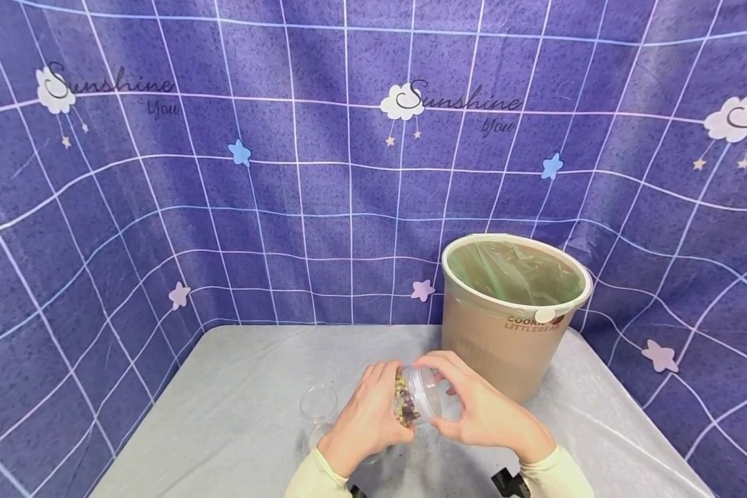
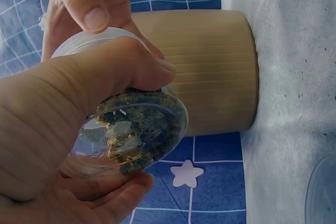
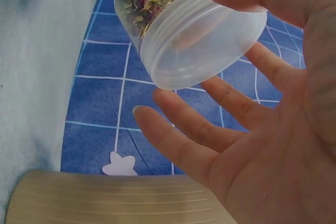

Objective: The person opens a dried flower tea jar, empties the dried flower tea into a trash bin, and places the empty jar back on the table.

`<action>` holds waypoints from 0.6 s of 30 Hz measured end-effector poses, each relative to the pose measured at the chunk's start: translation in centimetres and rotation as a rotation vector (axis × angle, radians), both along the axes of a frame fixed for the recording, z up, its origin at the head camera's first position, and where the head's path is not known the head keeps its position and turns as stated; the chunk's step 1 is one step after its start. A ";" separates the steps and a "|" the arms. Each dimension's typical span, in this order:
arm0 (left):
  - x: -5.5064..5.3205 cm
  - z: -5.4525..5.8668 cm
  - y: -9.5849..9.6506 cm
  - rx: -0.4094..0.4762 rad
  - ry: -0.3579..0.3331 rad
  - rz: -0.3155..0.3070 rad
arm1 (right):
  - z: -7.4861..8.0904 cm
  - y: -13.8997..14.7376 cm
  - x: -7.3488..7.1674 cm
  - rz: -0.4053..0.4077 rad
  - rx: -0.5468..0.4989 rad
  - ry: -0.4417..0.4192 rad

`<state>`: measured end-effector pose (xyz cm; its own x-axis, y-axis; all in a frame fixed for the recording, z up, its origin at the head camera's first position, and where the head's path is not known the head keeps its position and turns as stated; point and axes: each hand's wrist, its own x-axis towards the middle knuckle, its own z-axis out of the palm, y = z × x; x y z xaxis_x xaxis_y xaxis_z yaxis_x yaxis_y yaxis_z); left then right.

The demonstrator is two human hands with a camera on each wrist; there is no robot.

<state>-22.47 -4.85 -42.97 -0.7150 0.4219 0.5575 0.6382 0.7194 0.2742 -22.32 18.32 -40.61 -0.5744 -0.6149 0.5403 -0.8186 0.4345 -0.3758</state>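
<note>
Held on its side above the table is a clear plastic jar (image 2: 136,135) of dried flowers (image 3: 144,3), with yellow-green, dark and reddish bits. My left hand (image 1: 370,408) grips its body, thumb on one side and fingers round the other. The translucent screw lid (image 3: 205,45) is on the jar and points to the right. My right hand (image 1: 482,408) holds this lid by its edge between thumb and fingers. In the right wrist view its other fingers are spread below the lid. The left hand hides part of the jar in the head view.
A beige bin (image 1: 498,346) with a green liner (image 1: 517,273) stands behind the right hand. A clear round piece (image 1: 319,402) lies on the grey-covered table (image 1: 255,366) left of the hands, with another clear item partly hidden by the left wrist. Blue patterned cloth (image 1: 324,187) surrounds the table.
</note>
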 end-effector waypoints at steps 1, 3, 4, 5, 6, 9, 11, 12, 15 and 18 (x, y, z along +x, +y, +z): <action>0.0 0.0 0.0 0.000 0.004 -0.002 | 0.0 0.0 0.0 0.001 -0.001 -0.001; -0.1 0.0 0.1 -0.002 0.013 -0.005 | 0.1 0.1 0.0 0.001 0.000 -0.006; -0.1 0.0 0.1 -0.003 0.015 -0.005 | 0.1 0.1 0.0 0.001 0.000 -0.010; -0.1 0.0 0.1 -0.004 0.013 -0.004 | 0.1 0.1 0.0 0.002 0.001 -0.012; -0.1 -0.1 0.1 -0.004 0.018 -0.005 | 0.1 0.1 0.1 0.002 0.002 -0.014; -0.1 0.0 0.1 -0.006 0.015 -0.003 | 0.1 0.1 0.1 0.001 0.004 -0.013; -0.1 0.0 0.1 -0.009 0.011 0.000 | 0.1 0.1 0.1 0.000 0.004 -0.009; -0.1 0.0 0.1 -0.010 0.009 0.001 | 0.1 0.1 0.1 -0.002 0.004 -0.010; 0.0 0.0 0.1 -0.016 0.005 0.006 | 0.1 0.1 0.1 -0.012 0.006 -0.011; 0.0 0.0 0.2 -0.023 0.009 0.008 | 0.1 0.2 0.2 -0.021 0.008 -0.015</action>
<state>-22.47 -4.69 -42.96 -0.7134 0.4289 0.5541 0.6349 0.7303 0.2522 -22.15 18.50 -40.46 -0.5952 -0.6071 0.5265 -0.8036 0.4543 -0.3845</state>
